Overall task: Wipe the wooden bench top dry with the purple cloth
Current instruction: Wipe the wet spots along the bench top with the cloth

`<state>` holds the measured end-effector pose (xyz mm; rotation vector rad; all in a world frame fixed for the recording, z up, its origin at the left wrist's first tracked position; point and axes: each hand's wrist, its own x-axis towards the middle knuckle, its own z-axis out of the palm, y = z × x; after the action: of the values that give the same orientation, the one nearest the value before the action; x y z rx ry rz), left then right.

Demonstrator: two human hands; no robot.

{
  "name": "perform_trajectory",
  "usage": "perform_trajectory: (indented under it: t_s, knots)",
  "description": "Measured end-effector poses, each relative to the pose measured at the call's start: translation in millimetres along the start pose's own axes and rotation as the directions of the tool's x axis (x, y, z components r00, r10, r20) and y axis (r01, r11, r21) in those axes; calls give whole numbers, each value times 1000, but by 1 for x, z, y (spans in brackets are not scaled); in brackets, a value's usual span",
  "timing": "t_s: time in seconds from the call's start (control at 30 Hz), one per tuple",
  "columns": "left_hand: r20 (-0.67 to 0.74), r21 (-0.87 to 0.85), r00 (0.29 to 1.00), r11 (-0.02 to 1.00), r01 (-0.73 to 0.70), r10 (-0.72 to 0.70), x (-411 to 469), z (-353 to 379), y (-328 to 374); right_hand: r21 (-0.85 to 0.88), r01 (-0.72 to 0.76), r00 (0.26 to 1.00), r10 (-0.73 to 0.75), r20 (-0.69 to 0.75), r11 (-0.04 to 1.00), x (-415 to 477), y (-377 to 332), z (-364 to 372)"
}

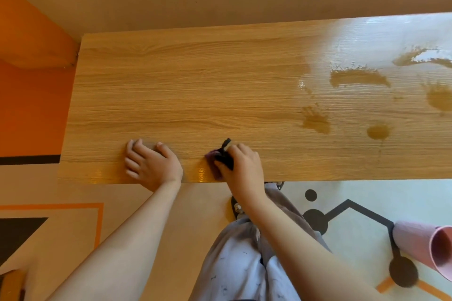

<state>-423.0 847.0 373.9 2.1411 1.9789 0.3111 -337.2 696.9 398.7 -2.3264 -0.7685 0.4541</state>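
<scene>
The wooden bench top (208,85) fills the middle of the head view. Dark wet patches (357,78) and glossy water streaks lie on its right part. My right hand (241,166) presses the purple cloth (215,164), bunched with a dark edge, onto the wood near the front edge. My left hand (150,165) lies flat on the bench to the left of the cloth, fingers spread, holding nothing.
A pink cup (425,249) lies on its side on the floor at the lower right. An orange wall (31,80) borders the bench's left end. My legs in light trousers (247,259) stand below the front edge.
</scene>
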Motion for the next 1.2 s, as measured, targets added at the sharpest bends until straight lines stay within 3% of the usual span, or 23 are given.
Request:
perform_trajectory:
  t_s: [0.1,0.3,0.37,0.57,0.67,0.73,0.77,0.83,0.97,1.1,1.2]
  knots:
    - [-6,-7,1000,1000,-2,2,1,0,1,7,-26,996,27,-87,1000,-6,28,-27]
    - [-12,0,1000,1000,-3,3,0,1,0,22,-230,926,225,-304,973,-30,92,-90]
    - [-10,0,1000,1000,-4,4,0,0,1,50,-203,938,209,-275,978,-29,76,-75]
    - [4,-4,1000,1000,-12,12,-1,-1,2,13,-19,1000,19,-8,1000,-25,10,-7]
    - [31,-23,1000,1000,-3,4,-2,-4,4,-19,-12,1000,11,-9,1000,-27,21,-19]
    - [50,-97,993,990,-102,107,-13,-5,15,-15,-43,997,42,-62,999,-32,41,-40]
    - [59,-133,968,963,-234,243,-24,-5,23,-7,-76,992,74,-102,997,-35,53,-53]
    - [99,-209,843,840,-502,528,-51,0,49,10,-157,972,156,-178,988,-40,81,-82]
    - [226,-265,623,663,-701,749,-84,17,112,35,-373,873,364,-326,927,-46,149,-145]
    - [253,-188,626,672,-716,738,-89,33,139,64,-545,739,515,-434,836,-56,192,-195]
    - [220,-126,645,677,-725,731,-90,37,139,47,-554,729,512,-454,831,-55,184,-188]
